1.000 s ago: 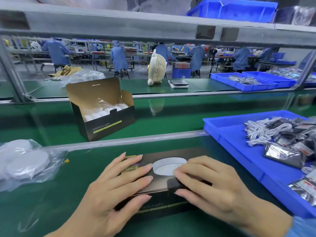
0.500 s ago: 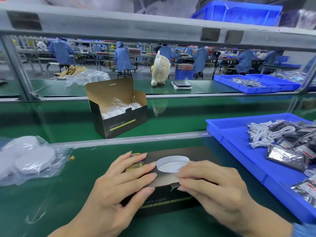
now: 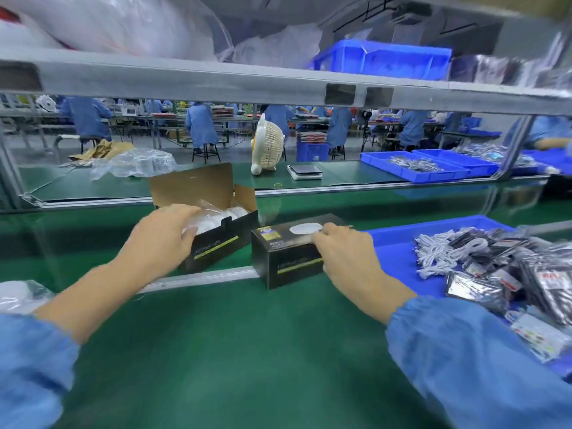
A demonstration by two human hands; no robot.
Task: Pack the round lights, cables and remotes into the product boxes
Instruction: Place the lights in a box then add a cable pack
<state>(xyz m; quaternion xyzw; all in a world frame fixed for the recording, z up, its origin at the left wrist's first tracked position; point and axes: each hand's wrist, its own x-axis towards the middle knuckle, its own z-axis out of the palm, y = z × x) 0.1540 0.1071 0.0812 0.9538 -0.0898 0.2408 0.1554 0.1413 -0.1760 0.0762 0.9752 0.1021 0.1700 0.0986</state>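
A closed black product box with a round light printed on its lid stands at the metal rail of the conveyor. My right hand grips its right end, fingers curled over the top. To its left an open black product box with its brown lid flap raised holds white round lights in plastic. My left hand grips the near left corner of that open box, fingertips over its rim.
A blue tray at the right holds white cables and foil-bagged remotes. Bagged round lights lie at the left edge. A small fan and a scale stand on the far bench.
Both hands have left the lid they were pressing near me. The right hand has carried the closed box forward to the rail; the left hand has reached out and taken the open box.
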